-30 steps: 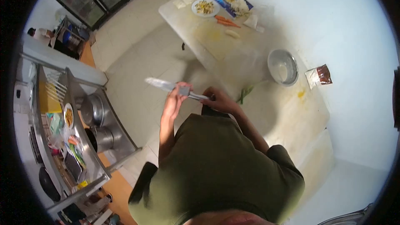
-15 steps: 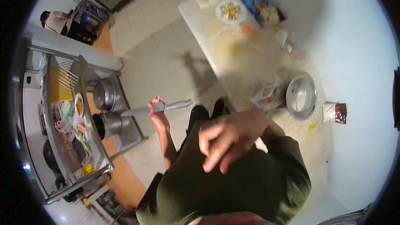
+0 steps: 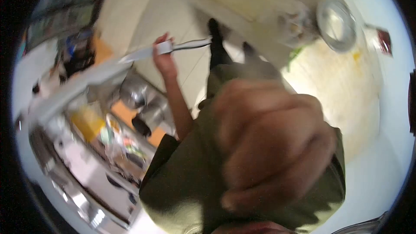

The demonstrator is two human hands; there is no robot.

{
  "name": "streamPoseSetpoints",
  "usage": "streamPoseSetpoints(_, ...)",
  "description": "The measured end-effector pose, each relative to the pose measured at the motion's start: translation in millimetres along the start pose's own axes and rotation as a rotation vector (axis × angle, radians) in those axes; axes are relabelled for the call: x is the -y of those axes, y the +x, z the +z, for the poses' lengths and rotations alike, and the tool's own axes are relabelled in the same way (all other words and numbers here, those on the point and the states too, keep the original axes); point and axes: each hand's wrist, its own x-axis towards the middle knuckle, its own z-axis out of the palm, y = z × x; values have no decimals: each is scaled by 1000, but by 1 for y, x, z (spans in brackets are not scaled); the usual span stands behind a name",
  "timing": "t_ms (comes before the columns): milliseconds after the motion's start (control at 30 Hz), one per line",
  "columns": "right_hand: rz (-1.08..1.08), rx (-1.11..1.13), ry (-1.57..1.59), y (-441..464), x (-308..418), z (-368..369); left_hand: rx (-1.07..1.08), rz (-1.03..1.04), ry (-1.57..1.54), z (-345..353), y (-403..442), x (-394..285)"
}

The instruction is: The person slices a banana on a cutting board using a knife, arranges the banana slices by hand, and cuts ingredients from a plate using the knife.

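Observation:
Out to the left, my left hand grips a kitchen knife around the base of its blade. The handle points right and the blade points left, above the floor. My right hand is raised very near the camera in front of my chest. Its fingers look curled together, and nothing shows in them, though motion smears the hand. To its upper right on the pale table stand a metal bowl with some pale content and a blurred clear plastic bag. A green stalk lies near the table edge.
A metal rack at the left holds a yellow board, a plate of food and packets. Metal pots stand beside it. A red-and-white packet is by the wall at right. A blurred person is at far left.
My right hand has risen close to the camera, and its fingers have curled in. The view has shifted and turned. My left hand keeps hold of the knife.

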Motion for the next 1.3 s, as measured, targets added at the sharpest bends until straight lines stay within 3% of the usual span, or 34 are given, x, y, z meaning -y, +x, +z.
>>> streamPoseSetpoints(267,50,-53,96,30,-55,46,153,-236,81,-2,84,-11)
streamPoseSetpoints(400,131,72,109,39,-104,47,136,-246,61,-8,133,-21)
streamPoseSetpoints(500,279,238,48,44,-143,25,145,-213,59,-34,194,-23)
streamPoseSetpoints(533,448,284,94,32,-158,9,124,-208,44,-38,210,-22)
streamPoseSetpoints(600,799,101,-279,34,-183,-31,144,-225,78,-25,259,-22)
streamPoseSetpoints(667,947,-213,-481,-16,-236,-90,152,-308,113,-13,292,-15)
streamPoseSetpoints(700,920,-275,-669,-44,-257,-133,203,-299,152,2,300,-20)
streamPoseSetpoints(800,1240,-585,-1098,-118,-284,-223,377,-271,223,38,313,-30)
streamPoseSetpoints(900,1192,-447,-1421,-166,-288,-288,477,-281,293,60,314,-39)
streamPoseSetpoints(933,1368,-437,-1393,-164,-281,-298,495,-291,305,57,311,-37)
streamPoseSetpoints(1000,1337,-238,-1809,-161,-282,-318,540,-304,331,51,313,-28)
streamPoseSetpoints(1067,1228,44,-1990,-145,-275,-325,533,-332,352,41,308,-28)
streamPoseSetpoints(1300,1295,431,-2129,-126,-304,-354,403,-383,475,-17,311,-26)
